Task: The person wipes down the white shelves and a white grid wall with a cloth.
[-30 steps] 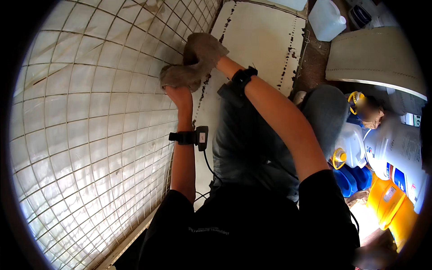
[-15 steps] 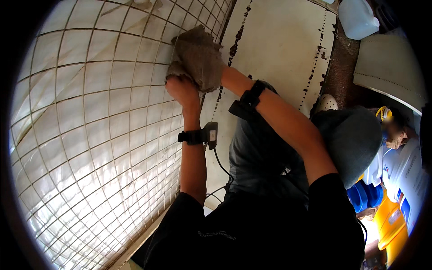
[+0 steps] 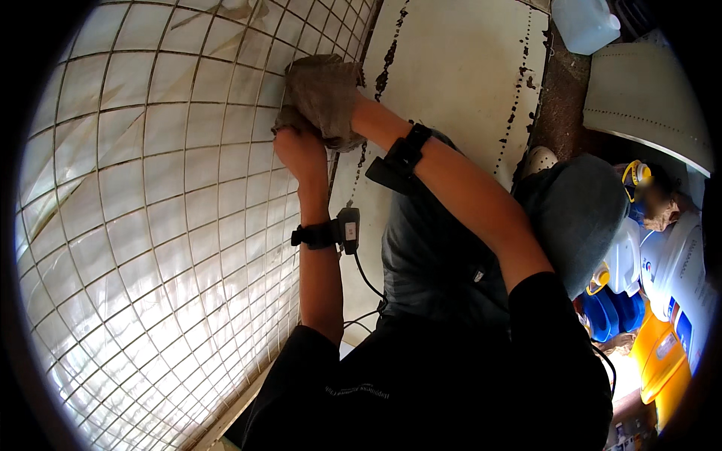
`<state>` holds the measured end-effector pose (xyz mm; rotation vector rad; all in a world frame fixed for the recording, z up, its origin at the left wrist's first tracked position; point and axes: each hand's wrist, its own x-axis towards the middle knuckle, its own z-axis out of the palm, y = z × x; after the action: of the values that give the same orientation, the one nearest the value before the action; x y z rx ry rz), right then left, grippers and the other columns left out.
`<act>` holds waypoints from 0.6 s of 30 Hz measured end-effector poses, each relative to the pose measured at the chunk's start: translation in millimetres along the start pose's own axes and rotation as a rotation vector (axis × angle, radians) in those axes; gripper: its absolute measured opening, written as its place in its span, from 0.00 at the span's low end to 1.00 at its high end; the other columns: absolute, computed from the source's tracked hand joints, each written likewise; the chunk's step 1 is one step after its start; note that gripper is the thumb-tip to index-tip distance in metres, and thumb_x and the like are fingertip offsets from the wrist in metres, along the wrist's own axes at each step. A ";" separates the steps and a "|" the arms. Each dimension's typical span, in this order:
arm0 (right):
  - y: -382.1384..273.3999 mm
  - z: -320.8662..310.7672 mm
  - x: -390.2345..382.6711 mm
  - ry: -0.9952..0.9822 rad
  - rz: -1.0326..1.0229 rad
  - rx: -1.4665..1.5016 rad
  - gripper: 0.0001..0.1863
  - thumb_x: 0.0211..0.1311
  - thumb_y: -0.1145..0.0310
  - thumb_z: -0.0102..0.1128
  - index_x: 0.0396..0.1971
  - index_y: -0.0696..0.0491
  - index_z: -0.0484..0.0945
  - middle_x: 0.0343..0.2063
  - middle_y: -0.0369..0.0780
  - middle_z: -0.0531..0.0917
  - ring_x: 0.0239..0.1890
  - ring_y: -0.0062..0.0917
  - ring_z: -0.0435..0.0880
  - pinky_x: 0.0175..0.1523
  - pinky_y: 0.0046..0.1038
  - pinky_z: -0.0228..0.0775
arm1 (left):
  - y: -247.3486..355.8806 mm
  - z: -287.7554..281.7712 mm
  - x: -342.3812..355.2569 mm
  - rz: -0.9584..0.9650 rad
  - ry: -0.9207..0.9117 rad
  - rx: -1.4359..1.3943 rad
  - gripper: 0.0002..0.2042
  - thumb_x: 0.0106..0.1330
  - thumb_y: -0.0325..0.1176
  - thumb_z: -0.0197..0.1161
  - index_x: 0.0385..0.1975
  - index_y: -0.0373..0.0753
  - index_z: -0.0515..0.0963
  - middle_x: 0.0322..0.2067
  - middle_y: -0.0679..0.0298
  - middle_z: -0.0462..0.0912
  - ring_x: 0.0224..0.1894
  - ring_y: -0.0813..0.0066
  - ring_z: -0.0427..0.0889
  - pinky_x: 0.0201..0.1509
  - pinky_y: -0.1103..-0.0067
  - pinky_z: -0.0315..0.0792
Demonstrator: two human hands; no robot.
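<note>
A brown-grey rag [image 3: 323, 92] is bunched against the wire mesh [image 3: 188, 158], near the mesh's far right edge. My left hand [image 3: 299, 152] is closed in a fist on the rag's near left corner, its knuckles close to the wires. The rag covers most of my right hand [image 3: 365, 120], so only the part near the wrist shows and its fingers are hidden. Each wrist wears a black strap with a small box.
Pale panels with rusty, dotted seams [image 3: 451, 68] lie beyond my bent knees. A translucent jug [image 3: 587, 26] stands at the far right. Along the right side are blue containers [image 3: 602, 316], yellow containers [image 3: 654, 346] and white jugs. A cable runs from my left wrist.
Both hands and the rag have shifted slightly toward me and left along the mesh. The rag's upper edge has folded lower. The whole view has also moved a little.
</note>
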<state>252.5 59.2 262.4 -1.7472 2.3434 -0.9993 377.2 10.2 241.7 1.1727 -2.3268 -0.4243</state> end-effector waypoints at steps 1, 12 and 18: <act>0.4 4.3 -3.4 0.022 -0.012 -0.041 0.11 0.40 0.60 0.66 0.23 0.51 0.82 0.25 0.41 0.82 0.30 0.37 0.81 0.30 0.38 0.72 | -6.0 5.0 -3.5 0.129 0.087 -0.062 0.07 0.57 0.26 0.51 0.23 0.27 0.73 0.16 0.47 0.74 0.17 0.59 0.75 0.21 0.68 0.66; 28.4 53.8 13.7 0.210 -0.167 0.013 0.05 0.44 0.62 0.65 0.21 0.46 0.81 0.24 0.38 0.81 0.23 0.33 0.80 0.21 0.36 0.68 | 17.8 -6.5 -6.3 -0.108 -0.076 -0.505 0.05 0.50 0.19 0.46 0.20 0.27 0.71 0.17 0.56 0.75 0.18 0.71 0.70 0.22 0.72 0.66; 14.3 37.2 0.3 0.174 -0.132 -0.164 0.08 0.41 0.59 0.65 0.23 0.45 0.80 0.23 0.38 0.80 0.29 0.31 0.80 0.26 0.41 0.68 | -14.3 -2.5 -5.2 0.028 -0.117 -0.387 0.08 0.56 0.24 0.47 0.21 0.27 0.71 0.17 0.57 0.75 0.19 0.76 0.72 0.23 0.75 0.67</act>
<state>255.4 44.0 225.6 -1.9725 2.5077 -1.0435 390.6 6.0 235.4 0.9474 -2.2187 -0.9075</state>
